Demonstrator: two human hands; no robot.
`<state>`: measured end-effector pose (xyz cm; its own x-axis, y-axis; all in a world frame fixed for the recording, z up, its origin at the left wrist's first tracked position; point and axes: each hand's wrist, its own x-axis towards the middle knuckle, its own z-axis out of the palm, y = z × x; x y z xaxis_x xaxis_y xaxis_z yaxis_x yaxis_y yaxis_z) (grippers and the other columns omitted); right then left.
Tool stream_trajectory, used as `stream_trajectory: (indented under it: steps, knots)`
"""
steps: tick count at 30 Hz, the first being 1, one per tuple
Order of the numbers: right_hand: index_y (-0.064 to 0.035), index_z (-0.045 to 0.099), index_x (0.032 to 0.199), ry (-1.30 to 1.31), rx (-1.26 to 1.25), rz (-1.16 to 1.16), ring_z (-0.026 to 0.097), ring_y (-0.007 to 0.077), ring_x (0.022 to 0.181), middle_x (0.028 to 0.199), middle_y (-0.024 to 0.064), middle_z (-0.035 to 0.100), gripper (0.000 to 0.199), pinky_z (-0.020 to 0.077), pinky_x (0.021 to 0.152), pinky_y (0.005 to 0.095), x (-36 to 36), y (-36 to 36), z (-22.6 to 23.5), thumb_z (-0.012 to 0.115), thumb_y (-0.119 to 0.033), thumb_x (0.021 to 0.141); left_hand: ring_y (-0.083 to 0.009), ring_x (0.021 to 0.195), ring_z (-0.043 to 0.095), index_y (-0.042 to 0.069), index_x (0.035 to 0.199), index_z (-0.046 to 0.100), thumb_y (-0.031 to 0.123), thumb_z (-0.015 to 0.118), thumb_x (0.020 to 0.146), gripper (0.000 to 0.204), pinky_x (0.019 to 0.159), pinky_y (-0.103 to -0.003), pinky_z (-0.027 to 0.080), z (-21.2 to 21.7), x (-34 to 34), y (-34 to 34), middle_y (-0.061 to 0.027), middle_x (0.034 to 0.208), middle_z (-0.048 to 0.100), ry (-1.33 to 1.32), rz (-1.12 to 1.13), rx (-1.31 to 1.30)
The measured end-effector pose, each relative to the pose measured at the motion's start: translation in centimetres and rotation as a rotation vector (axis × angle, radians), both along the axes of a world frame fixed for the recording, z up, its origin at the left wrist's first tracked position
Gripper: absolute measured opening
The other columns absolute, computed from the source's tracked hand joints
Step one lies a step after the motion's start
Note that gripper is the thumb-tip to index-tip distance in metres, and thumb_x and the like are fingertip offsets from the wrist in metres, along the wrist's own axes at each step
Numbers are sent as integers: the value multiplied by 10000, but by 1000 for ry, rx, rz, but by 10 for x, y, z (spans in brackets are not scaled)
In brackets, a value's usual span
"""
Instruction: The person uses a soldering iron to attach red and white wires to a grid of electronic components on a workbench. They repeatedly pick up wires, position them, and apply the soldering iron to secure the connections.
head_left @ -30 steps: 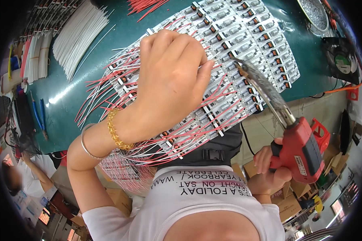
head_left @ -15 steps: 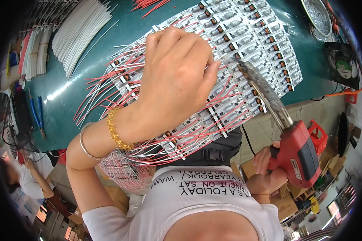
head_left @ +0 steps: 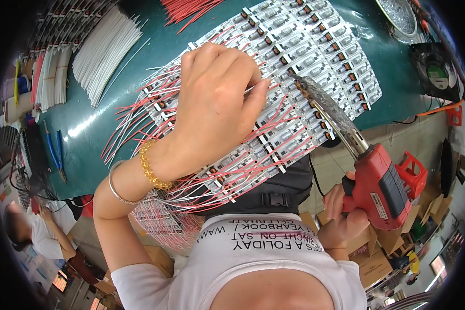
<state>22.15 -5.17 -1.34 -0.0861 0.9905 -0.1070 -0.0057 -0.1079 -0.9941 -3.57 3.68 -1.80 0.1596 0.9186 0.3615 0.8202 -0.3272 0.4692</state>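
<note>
My left hand (head_left: 212,108) rests on a white panel of small circuit boards (head_left: 315,51) lying on the green bench, its fingers pinched on a thin wire at the panel's middle. Red and white wires (head_left: 134,124) stick out of the boards on the left and lower sides. My right hand (head_left: 341,212) grips the handle of a red soldering gun (head_left: 382,186). The gun's long grey metal tip (head_left: 307,90) points up-left and sits just right of my left fingertips, over the boards.
Bundles of cut white wires (head_left: 106,49) lie at the upper left, red wires (head_left: 188,8) at the top. Blue-handled pliers (head_left: 54,152) lie at the left edge. A small black fan (head_left: 436,70) and a round metal dish (head_left: 398,15) stand at upper right. Another person (head_left: 36,232) sits lower left.
My left hand has stayed on the panel with its fingers shifting slightly. The soldering gun's tip has kept close to the fingertips, with hardly any movement.
</note>
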Motion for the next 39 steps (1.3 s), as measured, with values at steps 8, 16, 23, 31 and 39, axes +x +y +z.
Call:
stream_trajectory:
  steps: [8,16,23,31,39]
  knots:
    - [107,366,1227,49,-39,-48,394,102,352,438,-23,416,903,362,401,231,9,-4,2,537,-662,786,-176,732,548,61,737,655,64,730,703,83,807,-357,377,17,-6,-4,-19,763,629,-32,-42,109]
    - [73,376,1215,187,61,67,405,106,355,438,-20,422,930,353,398,228,27,-12,-14,546,-707,737,-186,674,498,76,717,590,90,717,732,128,790,-353,332,2,8,-8,1,662,547,19,7,32]
    - [39,402,1161,67,-75,22,412,118,365,447,-14,424,836,348,404,238,11,-7,2,556,-675,754,-195,684,500,74,714,587,82,704,737,120,777,-359,336,0,7,-7,1,686,562,-11,-27,-4]
    - [41,412,1154,52,-45,-18,416,122,370,456,-11,430,775,355,414,243,1,-8,7,596,-609,775,-196,685,504,74,703,581,82,698,738,122,778,-361,341,1,5,-8,0,669,560,5,-23,-10]
    - [59,407,1176,19,-29,-94,401,108,357,445,-18,422,846,343,397,237,3,-12,10,579,-654,755,-190,661,505,70,712,596,85,706,735,114,790,-355,348,3,6,-6,-11,654,559,-31,-17,-3]
